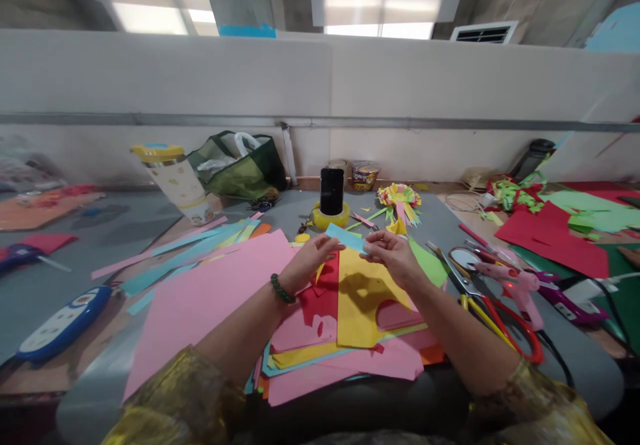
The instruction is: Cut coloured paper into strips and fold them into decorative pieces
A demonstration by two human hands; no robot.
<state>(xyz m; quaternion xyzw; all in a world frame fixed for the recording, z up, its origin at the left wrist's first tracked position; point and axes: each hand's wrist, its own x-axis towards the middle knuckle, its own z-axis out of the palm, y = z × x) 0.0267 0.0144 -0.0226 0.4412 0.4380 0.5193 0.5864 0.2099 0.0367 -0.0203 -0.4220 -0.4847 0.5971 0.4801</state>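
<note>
A small light-blue strip of paper is stretched between my two hands, above the stacked coloured sheets. My left hand grips its left end, with the fingers pressed together. Its right end is pinched in my right hand. Just below lies a yellow sheet with a piece cut out of it, beside red scraps. A large pink sheet spreads under my left forearm. More pink, yellow and blue sheets are piled beneath.
Orange-handled scissors and a pink glue gun lie at the right. A phone stands in a yellow tape roll, near a paper flower. Back left are a tumbler and a green bag.
</note>
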